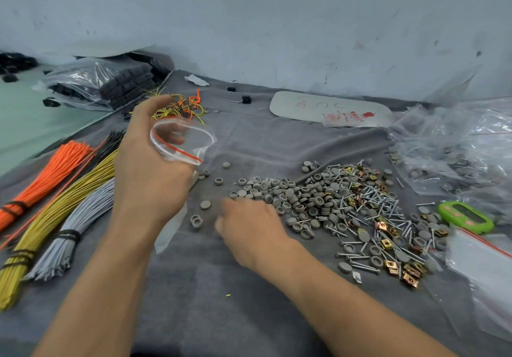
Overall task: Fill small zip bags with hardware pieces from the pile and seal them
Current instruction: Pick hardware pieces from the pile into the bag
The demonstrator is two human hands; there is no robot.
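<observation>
My left hand (149, 168) holds a small clear zip bag (181, 142) with a red seal line, its mouth spread wide, raised above the grey cloth. My right hand (249, 226) rests low on the cloth at the left edge of the hardware pile (346, 207), fingers curled and blurred over loose grey caps; whether it grips any is hidden. The pile mixes grey round caps, silver screws and brass-coloured clips. A few stray caps (205, 204) lie between my hands.
Bundles of orange (47, 179), yellow (61, 212) and grey cable ties (80, 223) lie at the left. A green timer (465, 217) and empty zip bags (482, 262) sit at the right, filled bags (454, 146) behind them. The wall is close at the back.
</observation>
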